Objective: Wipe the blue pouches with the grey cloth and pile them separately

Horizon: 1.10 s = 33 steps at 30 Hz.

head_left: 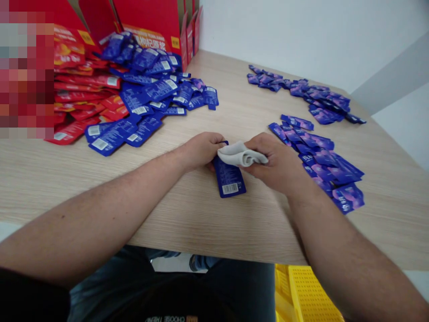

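Across the pale wood-grain table (385,214), a seated person works with both bare forearms reaching out over the edge. Directly ahead, a single blue sachet (229,179) lies flat on the tabletop between the hands, barcode end toward the person. The left hand (201,150) is closed around the sachet's upper end, its fingers curled over the top edge. The right hand (276,163) pinches a folded white cloth (241,154) and presses it against the sachet, so the two hands nearly meet, with only the cloth between them.

To the far left, a large heap of red sachets (83,89) spills from red cardboard boxes (150,22) standing at the table's back corner, with a spread of blue sachets (144,94) overlapping it. To the right, a long pile of blue sachets (321,156) lies just beside the right hand, and a second blue scatter (301,91) sits farther back against the white wall (301,31).

The sachet's top is hidden by the cloth and fingers, so its upper print cannot be made out. A blurred patch covers the far-left edge of the view. Below the table, a yellow plastic crate (308,290) is cut off by the frame.
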Tool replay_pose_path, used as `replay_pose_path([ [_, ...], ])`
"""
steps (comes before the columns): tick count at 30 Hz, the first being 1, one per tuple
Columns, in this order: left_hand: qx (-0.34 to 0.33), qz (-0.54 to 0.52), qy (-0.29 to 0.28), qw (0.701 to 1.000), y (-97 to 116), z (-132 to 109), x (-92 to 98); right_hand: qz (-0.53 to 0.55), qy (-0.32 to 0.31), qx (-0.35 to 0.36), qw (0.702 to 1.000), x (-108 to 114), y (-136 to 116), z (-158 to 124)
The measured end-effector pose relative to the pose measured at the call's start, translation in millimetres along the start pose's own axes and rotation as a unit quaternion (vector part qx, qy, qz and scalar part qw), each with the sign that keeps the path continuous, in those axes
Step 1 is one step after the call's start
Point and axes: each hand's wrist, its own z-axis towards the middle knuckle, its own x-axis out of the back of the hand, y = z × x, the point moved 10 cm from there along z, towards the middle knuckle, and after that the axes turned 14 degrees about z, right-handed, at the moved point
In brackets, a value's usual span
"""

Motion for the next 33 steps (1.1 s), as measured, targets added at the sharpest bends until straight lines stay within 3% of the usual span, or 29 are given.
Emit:
replay_pose_path([
  [1,-0.006,0.023,0.011,1.000,1.8,-0.4,2.9,-0.006,-0.016,0.007,1.000,-8.3,-0.8,0.7],
  [4,-0.007,0.063,0.026,0.998,2.8,-1.0,6.3,0.022,-0.181,0.002,0.983,-45.0,-5.8,-7.5],
  [6,0.010,0.020,0.014,1.000,-1.4,-0.6,3.2,0.053,-0.268,-0.018,0.962,-53.4,-9.6,-18.3],
  [7,0.018,-0.005,0.011,1.000,-3.4,-0.3,1.7,0.066,-0.283,-0.022,0.957,-51.0,-11.3,-21.3],
  [9,0.023,-0.027,0.007,0.999,-5.4,0.3,-0.3,0.072,-0.237,-0.020,0.969,-35.3,-10.4,-17.3],
  [13,0.003,-0.008,0.003,1.000,-1.5,0.6,-0.3,0.008,-0.003,0.011,1.000,1.2,0.7,-1.3],
  [15,-0.021,0.038,0.028,0.999,3.8,0.0,6.1,-0.014,-0.012,0.019,1.000,-11.3,2.6,0.6],
  [17,-0.036,0.082,0.049,0.995,7.1,-0.5,10.5,-0.002,-0.106,0.013,0.994,-35.1,0.9,-2.0],
  [19,-0.020,0.057,0.045,0.997,2.2,0.8,9.5,0.031,-0.214,0.001,0.976,-52.5,-5.0,-11.4],
  [21,0.018,-0.022,0.037,0.999,-8.8,3.3,6.6,0.060,-0.264,-0.010,0.963,-52.1,-10.4,-19.2],
  [23,0.040,-0.071,0.044,0.996,-16.7,5.6,7.2,0.070,-0.234,-0.020,0.969,-36.1,-9.4,-17.7],
  [27,0.025,-0.064,0.065,0.996,-17.4,6.8,17.3,0.029,-0.090,-0.036,0.995,3.7,6.0,-6.3],
  [33,0.035,-0.080,-0.033,0.996,-15.9,1.7,12.7,0.009,-0.013,-0.053,0.998,19.4,18.9,-3.6],
])
